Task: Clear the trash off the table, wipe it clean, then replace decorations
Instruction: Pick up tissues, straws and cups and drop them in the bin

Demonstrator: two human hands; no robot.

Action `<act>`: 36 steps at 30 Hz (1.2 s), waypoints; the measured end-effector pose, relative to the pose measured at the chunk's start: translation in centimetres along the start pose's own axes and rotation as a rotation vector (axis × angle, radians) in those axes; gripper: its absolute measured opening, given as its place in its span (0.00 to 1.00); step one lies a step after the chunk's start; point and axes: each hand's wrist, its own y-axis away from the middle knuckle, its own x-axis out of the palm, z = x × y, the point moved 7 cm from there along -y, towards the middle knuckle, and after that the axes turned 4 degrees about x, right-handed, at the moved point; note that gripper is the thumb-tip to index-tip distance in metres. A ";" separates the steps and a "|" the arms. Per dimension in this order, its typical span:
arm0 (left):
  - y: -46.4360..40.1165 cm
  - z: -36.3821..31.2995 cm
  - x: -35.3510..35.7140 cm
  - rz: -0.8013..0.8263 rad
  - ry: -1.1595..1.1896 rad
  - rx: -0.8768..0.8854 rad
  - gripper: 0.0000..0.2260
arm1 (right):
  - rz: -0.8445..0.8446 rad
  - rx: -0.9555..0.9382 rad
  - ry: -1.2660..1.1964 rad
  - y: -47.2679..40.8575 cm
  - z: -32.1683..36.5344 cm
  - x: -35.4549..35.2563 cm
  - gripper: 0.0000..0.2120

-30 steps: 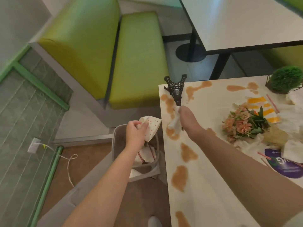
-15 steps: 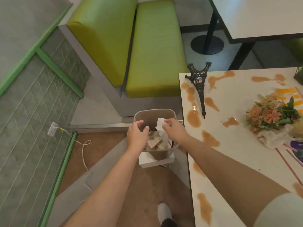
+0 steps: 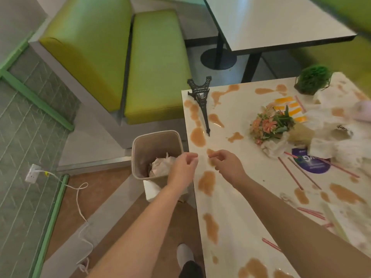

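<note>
My paper had just dropped into the bin. My left hand and right hand were loosely curled, holding nothing. Much trash remained.

Café or fast-food dining area, indicated by green padded booth bench, pedestal-based second table, stained white table strewn with straws and wrappers, bin alongside

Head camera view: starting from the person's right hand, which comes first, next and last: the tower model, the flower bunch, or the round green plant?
From the right hand:
1. Tower model, lying on the table's left edge, just beyond the hand.
2. Flower bunch, mid-table, to the right.
3. Round green plant, at the far right corner.
</note>
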 end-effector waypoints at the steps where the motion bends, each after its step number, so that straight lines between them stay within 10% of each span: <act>1: 0.3 -0.8 1.3 0.022 0.012 0.007 0.09 | -0.010 0.004 -0.001 0.4 -0.7 -1.3 0.08; 25: 10.0 -6.1 22.7 0.196 -0.214 0.034 0.08 | 0.035 -0.239 0.824 4.7 -15.8 -17.7 0.17; 36: 10.4 -6.6 24.3 0.163 -0.446 0.111 0.10 | -0.046 -0.138 0.392 5.2 -17.0 -20.0 0.04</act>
